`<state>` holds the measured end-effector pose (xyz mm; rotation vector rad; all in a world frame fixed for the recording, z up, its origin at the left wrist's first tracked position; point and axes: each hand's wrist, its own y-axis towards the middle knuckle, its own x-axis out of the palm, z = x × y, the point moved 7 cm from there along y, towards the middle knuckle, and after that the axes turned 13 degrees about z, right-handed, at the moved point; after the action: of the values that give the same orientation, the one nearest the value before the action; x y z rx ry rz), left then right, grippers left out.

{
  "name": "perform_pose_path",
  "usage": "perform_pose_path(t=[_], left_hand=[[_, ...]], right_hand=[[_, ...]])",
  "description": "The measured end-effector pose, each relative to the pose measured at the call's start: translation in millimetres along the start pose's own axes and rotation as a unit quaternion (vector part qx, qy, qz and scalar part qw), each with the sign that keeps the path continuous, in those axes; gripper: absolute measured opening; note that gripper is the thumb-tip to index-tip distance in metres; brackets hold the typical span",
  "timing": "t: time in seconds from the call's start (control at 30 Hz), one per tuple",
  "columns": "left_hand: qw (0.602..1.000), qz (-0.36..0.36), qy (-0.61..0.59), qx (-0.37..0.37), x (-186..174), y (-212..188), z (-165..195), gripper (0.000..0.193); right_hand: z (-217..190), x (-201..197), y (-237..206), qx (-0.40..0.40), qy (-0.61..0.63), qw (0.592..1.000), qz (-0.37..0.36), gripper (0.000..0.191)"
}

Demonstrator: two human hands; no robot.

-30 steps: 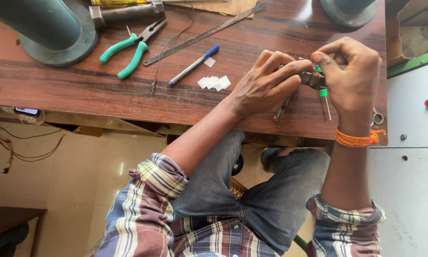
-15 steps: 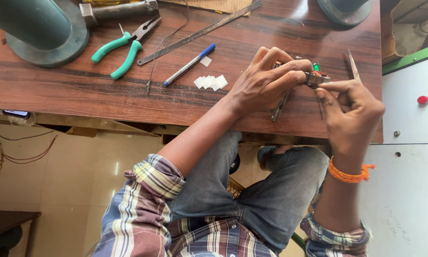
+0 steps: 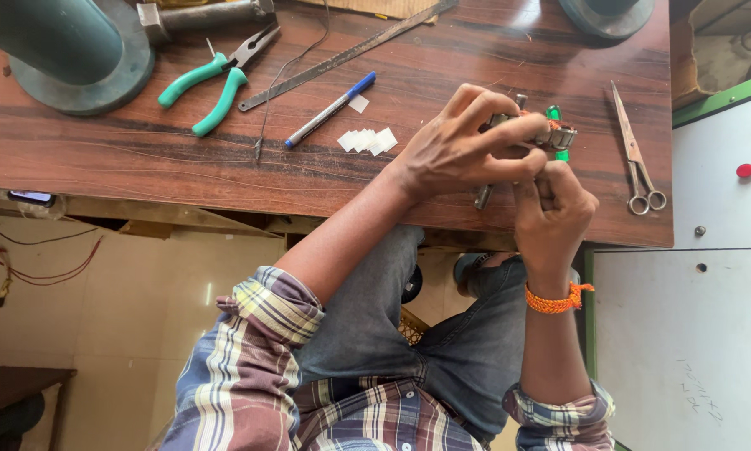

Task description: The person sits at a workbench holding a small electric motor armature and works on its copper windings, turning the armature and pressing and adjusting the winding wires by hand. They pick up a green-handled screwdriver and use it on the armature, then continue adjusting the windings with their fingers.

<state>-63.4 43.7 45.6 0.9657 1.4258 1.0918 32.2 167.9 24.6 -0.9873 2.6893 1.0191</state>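
Both my hands are clamped on one small part [image 3: 559, 136] over the table's [image 3: 142, 159] near edge, right of middle. It looks like a short metal ring or cap, silvery, with orange wire at its left side and two green bits, one above it and one below. Most of it is hidden by my fingers, so I cannot tell its full shape. My left hand [image 3: 467, 146] comes in from the left, fingers curled shut over the part's top. My right hand [image 3: 551, 213] comes up from below, fingers closed on its underside; an orange band [image 3: 555, 299] sits on that wrist. A thin metal rod [image 3: 482, 196] sticks out under my left hand, long axis steeply tilted, lower end toward me, just over the table edge. Whether it joins the part I cannot tell.

Counts: one scissors [image 3: 639, 154], just right of my hands, lying flat, blades away from me, loops near me. One pliers [image 3: 217, 79] with green handles, far left, jaws up-right. One pen [image 3: 329, 110], blue cap up-right. One long metal ruler [image 3: 346, 54], diagonal. About five small white paper squares [image 3: 367, 138] between pen and left hand. One hammer [image 3: 204, 15] at the top edge. Two round green bases [image 3: 66, 50], top left and top right.
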Motion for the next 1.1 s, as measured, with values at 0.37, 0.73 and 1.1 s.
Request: perform_pose_path(t=[0.37,0.73,1.1], left_hand=[[0.995,0.03,-0.08,-0.045,-10,4,-7,0.015],[0.99,0.023,-0.099,-0.093,-9,3,-11,0.013],[0.984,-0.014,-0.118,-0.134,-2,4,-15,0.023]], right_hand=[[-43,-32,24,-0.034,-0.079,0.995,-0.041,0.008],[-65,17,86,-0.16,-0.097,0.977,-0.102,0.003],[-38,-23,75,-0.015,-0.067,0.997,-0.043,0.008]])
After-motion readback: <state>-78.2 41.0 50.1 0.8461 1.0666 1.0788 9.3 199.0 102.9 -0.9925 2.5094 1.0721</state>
